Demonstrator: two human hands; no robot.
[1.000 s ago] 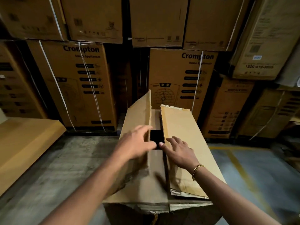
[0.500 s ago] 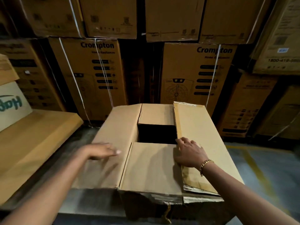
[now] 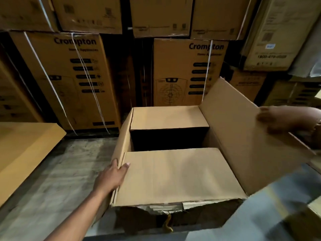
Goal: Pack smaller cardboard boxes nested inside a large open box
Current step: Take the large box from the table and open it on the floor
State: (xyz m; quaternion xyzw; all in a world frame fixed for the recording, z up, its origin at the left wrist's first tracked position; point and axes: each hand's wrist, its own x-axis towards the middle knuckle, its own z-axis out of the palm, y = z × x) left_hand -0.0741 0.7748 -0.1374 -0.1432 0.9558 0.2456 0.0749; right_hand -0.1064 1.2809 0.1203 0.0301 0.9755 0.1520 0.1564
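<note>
A large brown cardboard box stands on the floor right in front of me. Its near and far short flaps lie folded inward, with a dark gap between them. The left long flap hangs down along the box's side, and my left hand grips its upper edge at the near left corner. The right long flap is swung up and outward. My right hand, blurred, holds that flap's outer edge at the far right. No smaller boxes show inside the gap.
Stacked printed cartons with white straps form a wall behind the box. A flat tan cardboard stack lies at the left. Concrete floor lies between it and the box. A yellow floor line sits at the lower right.
Both long flaps went from nearly closed to spread apart. My left hand pushed the left flap down the side. My right hand swung the right flap up and out to the right.
</note>
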